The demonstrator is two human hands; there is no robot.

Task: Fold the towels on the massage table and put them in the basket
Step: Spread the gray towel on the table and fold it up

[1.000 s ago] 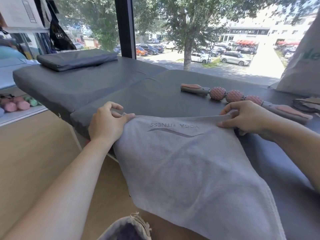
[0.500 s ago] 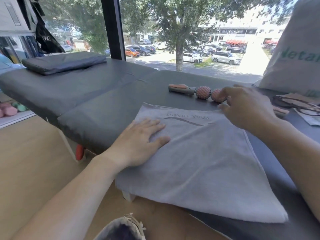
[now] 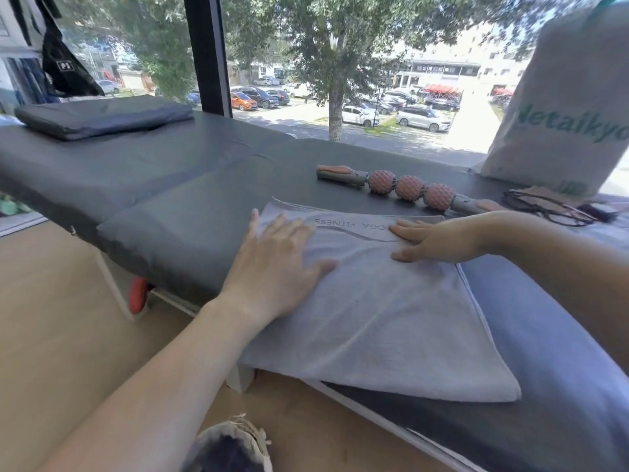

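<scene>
Grey towel (image 3: 367, 308) sits mid-frame on the massage table (image 3: 190, 212), folded once I'd guess. Left hand (image 3: 275, 264) and right hand (image 3: 439, 238) both flat, pressing, gripping nothing. More folds left; basket (image 3: 231, 447) at bottom edge still waiting.

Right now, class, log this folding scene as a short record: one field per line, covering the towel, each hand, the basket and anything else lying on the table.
towel: grey towel, folded, lying flat on the massage table, printed lettering at its far edge
left hand: left hand flat on the towel's left part, fingers straight
right hand: right hand flat near the lettering, fingers straight
basket: only the rim of a basket shows, on the floor below
also on table: massage roller, glasses, dark folded cover
</scene>
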